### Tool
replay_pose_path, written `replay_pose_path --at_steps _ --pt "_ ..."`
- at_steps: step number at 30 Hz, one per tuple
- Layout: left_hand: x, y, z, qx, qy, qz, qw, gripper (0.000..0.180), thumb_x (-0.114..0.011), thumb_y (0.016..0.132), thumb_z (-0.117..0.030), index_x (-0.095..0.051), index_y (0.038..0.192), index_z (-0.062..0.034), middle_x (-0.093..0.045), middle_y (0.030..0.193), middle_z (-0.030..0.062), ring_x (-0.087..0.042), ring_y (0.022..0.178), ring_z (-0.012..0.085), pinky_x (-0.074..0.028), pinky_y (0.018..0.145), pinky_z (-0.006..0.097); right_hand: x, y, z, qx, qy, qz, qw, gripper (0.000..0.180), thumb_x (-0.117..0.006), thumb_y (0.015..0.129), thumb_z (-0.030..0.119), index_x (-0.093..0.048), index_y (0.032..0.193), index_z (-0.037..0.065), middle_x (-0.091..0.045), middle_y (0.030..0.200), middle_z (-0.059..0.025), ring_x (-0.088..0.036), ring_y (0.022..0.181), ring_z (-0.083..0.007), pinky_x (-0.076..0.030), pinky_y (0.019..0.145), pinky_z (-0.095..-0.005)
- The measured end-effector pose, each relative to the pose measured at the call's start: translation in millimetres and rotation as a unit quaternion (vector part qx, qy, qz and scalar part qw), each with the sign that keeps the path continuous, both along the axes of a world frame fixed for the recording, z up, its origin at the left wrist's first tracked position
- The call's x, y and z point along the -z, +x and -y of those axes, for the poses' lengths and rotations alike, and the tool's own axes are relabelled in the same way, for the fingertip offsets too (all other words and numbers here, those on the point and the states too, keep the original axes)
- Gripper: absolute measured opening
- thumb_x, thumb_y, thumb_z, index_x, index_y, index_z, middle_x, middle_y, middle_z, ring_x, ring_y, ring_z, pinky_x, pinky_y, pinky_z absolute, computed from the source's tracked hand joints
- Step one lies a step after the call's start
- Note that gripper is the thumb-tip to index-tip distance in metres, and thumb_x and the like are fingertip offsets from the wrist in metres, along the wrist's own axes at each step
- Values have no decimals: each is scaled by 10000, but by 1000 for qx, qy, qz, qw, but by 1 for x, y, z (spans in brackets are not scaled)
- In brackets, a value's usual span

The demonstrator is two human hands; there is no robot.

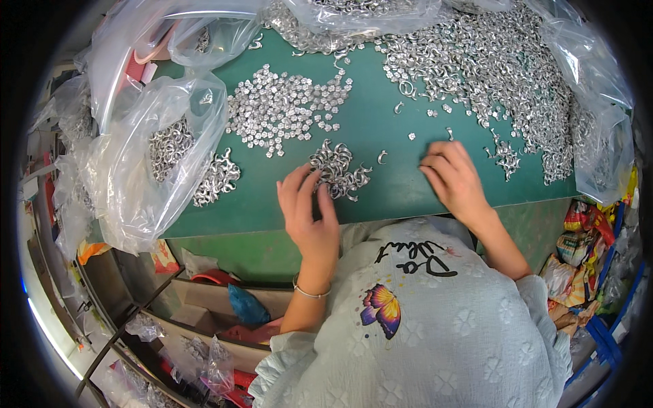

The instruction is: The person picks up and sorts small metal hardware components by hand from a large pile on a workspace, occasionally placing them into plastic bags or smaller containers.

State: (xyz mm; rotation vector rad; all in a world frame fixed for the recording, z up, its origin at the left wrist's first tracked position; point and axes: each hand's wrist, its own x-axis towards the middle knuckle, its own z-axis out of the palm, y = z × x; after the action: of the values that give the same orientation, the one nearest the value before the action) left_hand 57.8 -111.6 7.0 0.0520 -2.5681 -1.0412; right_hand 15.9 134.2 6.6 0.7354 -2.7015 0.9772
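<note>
On the green table top (pixel 381 122), my left hand (pixel 307 207) rests at the near edge with its fingertips touching a small heap of curved silver metal hooks (pixel 340 170). My right hand (pixel 454 178) lies palm down on the table further right, fingers curled against the surface; whether it holds a piece is hidden. A spread of small flat silver pieces (pixel 286 109) lies beyond my left hand. A large scatter of silver hooks (pixel 490 68) covers the far right of the table.
Clear plastic bags (pixel 146 156) holding more silver hooks crowd the left edge, with others along the back and at the right (pixel 602 149). Below the table sit open boxes (pixel 224 306) and coloured packets (pixel 578 258).
</note>
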Motion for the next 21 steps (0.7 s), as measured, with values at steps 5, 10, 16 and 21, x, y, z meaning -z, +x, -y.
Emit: replay_pose_path --at_steps 5,10,16,21 --pt "5 8 6 -39 37 -11 998 278 -596 843 64 -602 1119 31 -614 1172 159 -572 1095 343 -437 966 408 4 9 -49 115 79 -55 989 171 -740 744 32 -601 844 23 -592 932 -106 -553 843 -298 -443 744 -389" --pt "5 8 8 -38 45 -9 998 282 -570 862 61 -594 1142 37 -608 1188 168 -571 1115 332 -433 973 394 2 9 -71 238 176 -108 949 173 -727 777 50 -607 903 57 -596 967 -74 -527 905 -271 -398 779 -368" --pt "6 -5 5 31 24 36 999 444 -512 908 20 -453 1348 17 -490 1371 188 -426 1312 373 -280 1108 500 -10 3 -5 108 -2 -12 994 242 -703 778 19 -627 1008 16 -597 1055 -131 -556 971 -318 -437 874 -391" --pt "9 -10 -1 116 -13 76 990 443 -485 916 10 -437 1356 11 -460 1408 157 -386 1345 363 -206 1135 546 -14 -5 48 -29 -40 71 996 377 -628 814 -35 -575 1187 -15 -560 1187 -167 -534 1121 -353 -441 954 -428"
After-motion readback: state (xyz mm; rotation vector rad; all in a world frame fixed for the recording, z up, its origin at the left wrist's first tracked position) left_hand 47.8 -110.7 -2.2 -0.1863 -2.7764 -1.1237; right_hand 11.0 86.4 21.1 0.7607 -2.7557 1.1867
